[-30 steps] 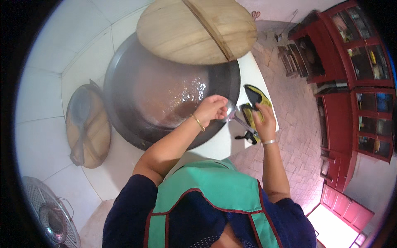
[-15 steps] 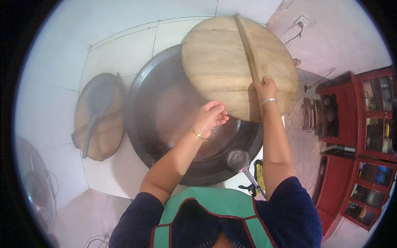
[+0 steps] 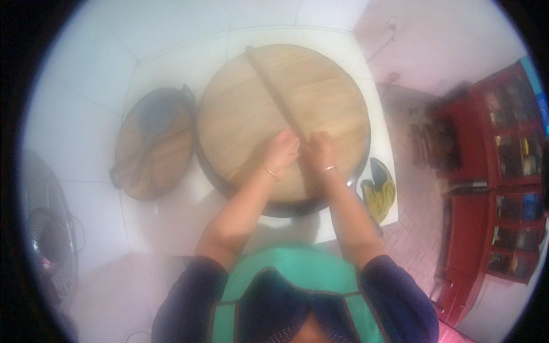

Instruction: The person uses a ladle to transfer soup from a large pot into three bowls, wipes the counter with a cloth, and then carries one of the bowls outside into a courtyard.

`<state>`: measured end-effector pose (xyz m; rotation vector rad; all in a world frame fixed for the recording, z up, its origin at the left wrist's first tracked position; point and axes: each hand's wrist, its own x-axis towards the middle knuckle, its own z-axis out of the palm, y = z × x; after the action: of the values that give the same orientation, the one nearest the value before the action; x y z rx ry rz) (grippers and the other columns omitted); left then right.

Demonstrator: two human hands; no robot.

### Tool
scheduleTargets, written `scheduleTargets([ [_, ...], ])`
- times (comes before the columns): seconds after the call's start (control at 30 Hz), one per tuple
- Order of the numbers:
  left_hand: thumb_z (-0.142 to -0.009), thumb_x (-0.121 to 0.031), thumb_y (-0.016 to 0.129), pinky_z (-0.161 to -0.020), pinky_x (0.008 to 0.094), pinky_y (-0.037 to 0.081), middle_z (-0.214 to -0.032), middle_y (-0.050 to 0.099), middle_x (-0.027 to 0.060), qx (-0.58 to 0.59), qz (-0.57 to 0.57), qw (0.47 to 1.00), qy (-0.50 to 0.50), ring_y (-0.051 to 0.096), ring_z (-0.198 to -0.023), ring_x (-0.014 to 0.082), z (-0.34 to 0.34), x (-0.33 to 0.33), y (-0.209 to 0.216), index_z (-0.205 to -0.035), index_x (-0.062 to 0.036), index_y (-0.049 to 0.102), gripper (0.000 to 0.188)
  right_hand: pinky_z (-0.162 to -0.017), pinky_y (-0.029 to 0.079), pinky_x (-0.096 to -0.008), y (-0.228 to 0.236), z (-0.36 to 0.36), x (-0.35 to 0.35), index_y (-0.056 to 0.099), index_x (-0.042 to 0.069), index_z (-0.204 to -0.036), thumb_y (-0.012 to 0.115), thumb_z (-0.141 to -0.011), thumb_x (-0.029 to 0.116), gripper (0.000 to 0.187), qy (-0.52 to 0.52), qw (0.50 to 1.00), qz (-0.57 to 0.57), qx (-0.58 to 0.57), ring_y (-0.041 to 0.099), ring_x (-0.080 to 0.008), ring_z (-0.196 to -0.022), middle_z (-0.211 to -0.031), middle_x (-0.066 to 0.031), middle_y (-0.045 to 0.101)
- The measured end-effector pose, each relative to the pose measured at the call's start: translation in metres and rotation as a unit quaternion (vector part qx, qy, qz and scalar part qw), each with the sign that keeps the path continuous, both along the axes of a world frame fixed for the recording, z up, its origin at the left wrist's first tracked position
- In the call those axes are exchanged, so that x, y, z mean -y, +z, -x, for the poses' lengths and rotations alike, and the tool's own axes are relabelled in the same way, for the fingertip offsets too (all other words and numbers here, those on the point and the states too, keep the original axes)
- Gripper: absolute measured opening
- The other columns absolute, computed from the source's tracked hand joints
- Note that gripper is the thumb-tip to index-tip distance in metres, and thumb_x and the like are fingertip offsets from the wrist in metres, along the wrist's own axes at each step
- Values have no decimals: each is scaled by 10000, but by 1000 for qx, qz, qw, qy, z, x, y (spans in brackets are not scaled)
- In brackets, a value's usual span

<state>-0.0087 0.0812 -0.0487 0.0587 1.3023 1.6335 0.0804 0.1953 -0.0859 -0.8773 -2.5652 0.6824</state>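
A large round wooden lid (image 3: 269, 108) lies flat over a big dark metal wok (image 3: 286, 208), covering nearly all of it. A wooden bar handle (image 3: 269, 91) runs across the lid. My left hand (image 3: 282, 150) and my right hand (image 3: 320, 150) sit side by side at the near end of that bar, fingers closed around it. Each wrist carries a thin bangle. The picture is hazy, as if fogged by steam.
A smaller wok (image 3: 153, 143) with its own wooden lid and a ladle on top stands to the left on the white tiled counter (image 3: 171, 223). Yellow and dark gloves (image 3: 378, 188) lie at the right counter edge. Red cabinets (image 3: 492, 171) stand at right, a fan (image 3: 46, 240) at left.
The wooden lid has come down from the far right rim and now covers the big wok. My left hand has moved from over the wok onto the lid's handle beside my right.
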Motion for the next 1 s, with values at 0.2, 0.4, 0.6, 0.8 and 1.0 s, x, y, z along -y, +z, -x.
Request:
scheduleTargets([
  [0.2,-904,-171,499,-957,397,404,-1313,406,123,-10,-3,1000,-28,425,-1196,253,-20,19,-15,-1349,-13,296,514,-831,451,-392,3,-14,13,598,52,-1063,662,-708,167,379,-31,999,33,12,540,-327,-966,-1003,-154,570],
  [0.4,-905,-193,516,-875,340,441,-1203,508,83,-9,-67,987,-145,486,-1100,172,-113,-23,35,-1309,-17,357,468,-808,480,-322,80,-150,25,569,33,-1134,620,-790,152,368,-129,939,247,-203,606,-244,-935,-1019,-153,617],
  [0.6,-898,-220,531,-818,291,460,-1070,576,45,-30,-116,891,-438,552,-995,132,-303,-96,92,-1227,-55,469,374,-821,492,-278,130,-365,24,495,-22,-1203,463,-914,112,321,-223,738,424,-476,573,-133,-960,-1057,-76,594],
  [0.8,-915,-213,500,-669,229,479,-922,602,17,-40,-163,712,-682,583,-805,99,-552,-143,84,-1166,-59,521,294,-789,500,-284,104,-576,51,526,36,-1180,408,-935,134,289,-384,669,285,-570,576,-128,-921,-1015,-53,594],
  [1.0,-939,-240,447,-673,265,505,-934,607,43,8,-147,498,-854,590,-787,121,-785,-91,96,-1163,-45,517,306,-782,503,-301,123,-745,152,540,29,-1150,384,-924,112,286,-570,533,111,-615,584,-145,-913,-1020,-60,592],
])
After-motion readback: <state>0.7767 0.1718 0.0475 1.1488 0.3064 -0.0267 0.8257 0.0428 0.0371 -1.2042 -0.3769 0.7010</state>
